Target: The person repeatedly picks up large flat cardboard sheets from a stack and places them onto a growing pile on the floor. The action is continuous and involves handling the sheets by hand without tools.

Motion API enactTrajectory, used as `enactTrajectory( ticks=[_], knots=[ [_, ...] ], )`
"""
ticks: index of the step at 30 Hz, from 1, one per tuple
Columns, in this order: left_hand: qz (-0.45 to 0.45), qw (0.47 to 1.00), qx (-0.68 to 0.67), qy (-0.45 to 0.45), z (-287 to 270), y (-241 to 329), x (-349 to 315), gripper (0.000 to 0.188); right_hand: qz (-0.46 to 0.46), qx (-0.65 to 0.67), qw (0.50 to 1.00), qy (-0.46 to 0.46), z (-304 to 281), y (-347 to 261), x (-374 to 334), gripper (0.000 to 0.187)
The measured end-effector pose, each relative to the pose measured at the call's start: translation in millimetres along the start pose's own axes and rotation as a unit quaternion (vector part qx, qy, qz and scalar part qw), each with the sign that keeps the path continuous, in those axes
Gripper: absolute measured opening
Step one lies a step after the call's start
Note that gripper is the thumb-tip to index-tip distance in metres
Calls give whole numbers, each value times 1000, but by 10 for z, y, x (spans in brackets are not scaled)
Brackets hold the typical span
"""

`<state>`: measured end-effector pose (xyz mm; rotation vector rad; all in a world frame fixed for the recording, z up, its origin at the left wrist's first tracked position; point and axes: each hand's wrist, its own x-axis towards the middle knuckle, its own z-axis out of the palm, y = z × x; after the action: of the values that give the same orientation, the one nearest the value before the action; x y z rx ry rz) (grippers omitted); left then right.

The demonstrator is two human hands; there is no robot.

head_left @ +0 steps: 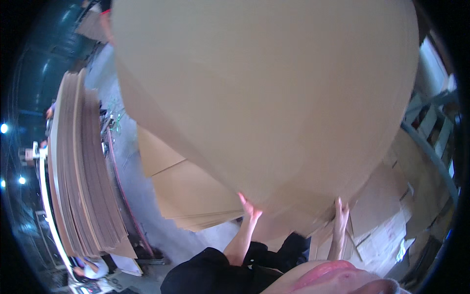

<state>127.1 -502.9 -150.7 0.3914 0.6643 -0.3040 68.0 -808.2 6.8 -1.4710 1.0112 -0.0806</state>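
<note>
A very large brown cardboard sheet fills the middle and top of the view, raised in front of me. My left hand grips its near edge, thumb up against the face and fingers hidden beneath. Farther right, my right hand is closed on the same edge in a similar way. The sheet sags slightly between the two hands. Below it, to the left, lies a pile of flat cardboard sheets. Another person's arm with a dark sleeve shows beside the sheet's far left edge; whether it holds the sheet is hidden.
A tall stack of cardboard stands at the left, with a person near its lower end. Grey floor runs between stack and pile. Blue-grey metal railing stands at the right, near loose cardboard pieces.
</note>
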Motion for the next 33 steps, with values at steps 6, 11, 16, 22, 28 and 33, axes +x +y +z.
enactTrajectory(
  ticks=[6, 11, 16, 22, 28, 33],
  knots=[
    [-15, 999, 42, 7, -448, 1356, -1402, 65, 109, 149, 973, -139, 361, 495, -2263, 59],
    [25, 998, 54, 24, -555, 2348, -1963, 49, -4, 331, 917, -222, 675, 774, -2223, 76],
    [47, 994, 103, -4, -767, 3016, -2383, 47, -49, 297, 952, 56, 1543, 88, -2451, 81],
    [82, 993, 73, -34, -1272, 3242, -3080, 56, -21, 423, 904, -50, 1799, 719, -3008, 74],
    [75, 993, 91, 6, -1686, 3131, -3569, 53, 31, 489, 863, -124, 1936, 1041, -3370, 75],
    [73, 994, 58, -64, -1485, 3118, -3432, 50, -20, 447, 888, -104, 1857, 284, -3802, 73]
  ],
)
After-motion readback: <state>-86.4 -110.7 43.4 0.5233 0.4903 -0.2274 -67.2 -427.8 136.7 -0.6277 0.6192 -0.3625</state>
